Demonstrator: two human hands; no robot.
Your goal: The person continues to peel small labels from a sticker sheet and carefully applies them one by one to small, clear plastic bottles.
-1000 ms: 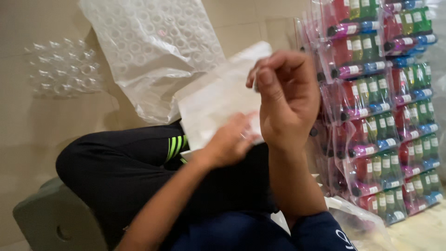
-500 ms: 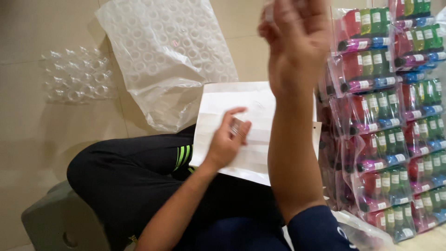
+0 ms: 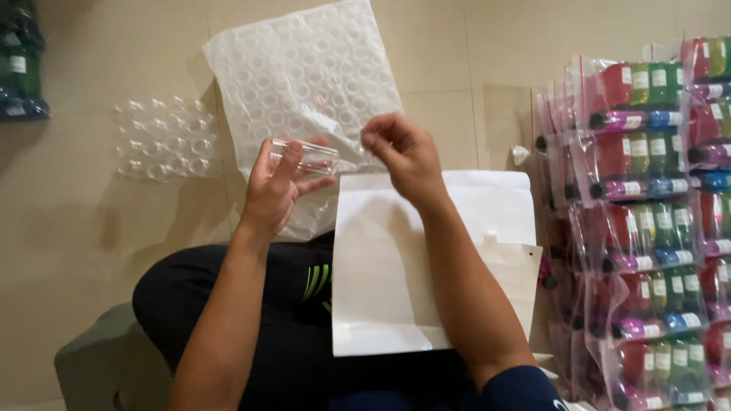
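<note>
My left hand (image 3: pixel 276 190) holds a small clear empty bottle (image 3: pixel 308 156) lying sideways, above the lap. Just to its right my right hand (image 3: pixel 400 152) has its fingertips pinched together; whether something small sits between them I cannot tell. Below both hands a white sheet of paper (image 3: pixel 396 281) rests flat on my lap, over black trousers (image 3: pixel 266 320). A large bag of clear empty bottles (image 3: pixel 304 76) lies on the tiled floor right behind the hands.
A smaller cluster of clear bottles (image 3: pixel 164 141) lies on the floor at the left. Stacked clear bags of coloured bottles (image 3: pixel 655 213) fill the right side. A grey-green stool (image 3: pixel 91 365) shows at the lower left. More bottles (image 3: pixel 19 68) sit at the far left edge.
My left hand left the paper and rose, now holding a clear bottle. My right hand came down from high up to beside the bottle. The paper lies flatter on the lap.
</note>
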